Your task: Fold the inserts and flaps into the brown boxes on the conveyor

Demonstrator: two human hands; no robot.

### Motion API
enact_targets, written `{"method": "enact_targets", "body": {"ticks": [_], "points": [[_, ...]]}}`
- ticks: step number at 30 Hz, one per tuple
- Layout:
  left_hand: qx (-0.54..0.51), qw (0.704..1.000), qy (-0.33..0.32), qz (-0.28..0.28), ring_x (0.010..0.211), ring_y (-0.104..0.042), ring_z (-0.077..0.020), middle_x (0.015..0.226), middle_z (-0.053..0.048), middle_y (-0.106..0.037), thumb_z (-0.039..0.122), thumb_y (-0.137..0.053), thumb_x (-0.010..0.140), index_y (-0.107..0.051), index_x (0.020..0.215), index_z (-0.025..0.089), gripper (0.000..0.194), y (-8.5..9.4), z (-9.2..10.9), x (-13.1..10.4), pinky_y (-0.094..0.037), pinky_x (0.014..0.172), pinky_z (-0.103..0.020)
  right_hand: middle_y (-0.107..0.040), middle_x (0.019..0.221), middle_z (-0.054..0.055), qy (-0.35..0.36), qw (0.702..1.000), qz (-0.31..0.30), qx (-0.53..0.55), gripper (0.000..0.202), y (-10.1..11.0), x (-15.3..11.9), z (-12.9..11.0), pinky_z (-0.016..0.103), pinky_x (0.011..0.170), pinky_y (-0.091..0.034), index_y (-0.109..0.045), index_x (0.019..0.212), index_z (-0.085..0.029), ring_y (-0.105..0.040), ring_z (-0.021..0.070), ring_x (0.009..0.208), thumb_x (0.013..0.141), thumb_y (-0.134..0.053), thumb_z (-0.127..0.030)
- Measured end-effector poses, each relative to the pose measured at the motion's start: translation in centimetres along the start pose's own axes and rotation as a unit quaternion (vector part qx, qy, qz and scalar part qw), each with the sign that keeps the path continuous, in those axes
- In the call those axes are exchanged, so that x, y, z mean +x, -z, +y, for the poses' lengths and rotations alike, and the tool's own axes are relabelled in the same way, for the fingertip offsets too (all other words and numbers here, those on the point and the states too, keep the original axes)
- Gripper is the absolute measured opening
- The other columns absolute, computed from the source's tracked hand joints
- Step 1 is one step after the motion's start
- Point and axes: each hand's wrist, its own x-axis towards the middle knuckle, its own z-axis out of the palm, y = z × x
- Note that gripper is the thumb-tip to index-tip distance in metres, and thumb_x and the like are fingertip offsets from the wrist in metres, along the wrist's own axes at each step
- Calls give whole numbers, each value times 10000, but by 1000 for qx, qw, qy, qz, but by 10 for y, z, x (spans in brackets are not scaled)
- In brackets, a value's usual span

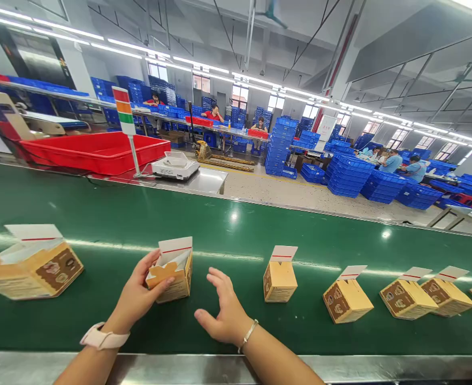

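Observation:
My left hand (145,286) grips a small tan and brown cardboard box (176,289), thumb on the near side and fingers behind its left edge. Its top is open, with a white flap bearing a red line standing at the back and whitish material showing inside. Just right of that box, my right hand (225,310) hovers with fingers spread, holding nothing. Farther left is a larger-looking open box (47,272), also with a white flap raised. To the right stands another box (281,280), its tan top folded down and its white flap sticking up.
Several more boxes (347,302) line the green conveyor belt (228,224) to the right. Beyond the belt are a red tray (95,152), a signal light (124,112) and a white scale (175,167). Blue crates (350,174) and seated people (416,170) fill the background. A metal rail (188,369) edges the near side.

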Motion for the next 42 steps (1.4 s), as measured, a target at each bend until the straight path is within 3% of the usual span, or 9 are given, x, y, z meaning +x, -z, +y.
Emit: {"method": "enact_targets", "body": {"ticks": [4, 8, 13, 16, 23, 26, 30, 36, 42], "points": [[-1, 1000, -11, -29, 1225, -529, -352, 1307, -155, -558, 725, -655, 669, -533, 1285, 161, 845, -1, -8, -7, -403, 1108, -502, -422, 1469, 159, 22, 1000, 0, 10, 742, -11, 42, 18, 468, 1150, -318, -356, 1406, -185, -385, 263, 1377, 774, -681, -399], [37, 994, -91, -42, 1111, -615, -305, 1151, -110, -659, 669, -581, 795, -682, 1089, 182, 578, -1, -15, -14, -493, 1034, -420, -519, 1395, 134, -13, 999, -36, -16, 696, -6, 71, 14, 420, 1081, -377, -459, 1347, -185, -488, 261, 1280, 741, -739, -383], [86, 960, -254, -77, 1183, -577, -247, 1251, -94, -612, 434, -463, 954, -606, 1253, 206, 403, -10, -14, -15, -499, 1028, -378, -699, 1118, 18, -30, 984, -162, -62, 320, 10, 85, 2, 395, 960, -365, -662, 1086, -269, -596, 220, 1026, 789, -740, -360], [139, 939, -307, -67, 1221, -543, -243, 1265, -73, -606, 359, -376, 986, -584, 1278, 262, 371, -20, -8, -17, -482, 1007, -432, -722, 1039, -2, -27, 984, -169, -55, 193, 12, 80, 4, 404, 920, -343, -710, 1003, -295, -585, 214, 971, 828, -705, -378], [-61, 993, -42, -87, 1123, -560, -319, 1037, -125, -650, 650, -581, 760, -626, 747, 199, 453, -54, 13, -18, -392, 1066, -511, -644, 1079, 83, -184, 972, 120, 87, 146, -15, 50, 17, 403, 932, -427, -655, 750, -207, -553, 231, 1021, 829, -626, -326], [-117, 991, 37, -59, 1082, -585, -281, 1119, -138, -580, 647, -664, 670, -485, 867, 201, 519, -67, 21, -14, -485, 982, -449, -574, 1082, 108, -279, 934, 192, 114, 160, -24, 47, 24, 401, 870, -495, -573, 834, -200, -568, 232, 973, 772, -652, -324], [-189, 958, 169, -134, 974, -645, -287, 1086, -166, -603, 575, -752, 561, -424, 1074, 172, 730, -72, 39, -6, -556, 832, -424, -589, 959, 57, -376, 888, 183, 190, 323, -17, 52, 33, 363, 760, -548, -498, 954, -208, -621, 199, 837, 698, -686, -270], [-225, 909, 262, -234, 964, -651, -319, 1067, -183, -651, 429, -791, 477, -539, 1030, 127, 679, -79, 67, -3, -543, 853, -442, -641, 843, 12, -447, 837, 119, 291, 352, 9, 56, 35, 340, 711, -561, -473, 862, -212, -677, 191, 775, 599, -693, -130], [-188, 953, 205, -124, 1117, -558, -347, 1116, -184, -594, 596, -720, 469, -495, 1008, 153, 732, -77, 76, -13, -434, 1007, -511, -670, 838, 55, -465, 828, 93, 299, 340, 27, 53, 41, 377, 688, -560, -501, 863, -188, -694, 237, 783, 600, -717, -188]]}}
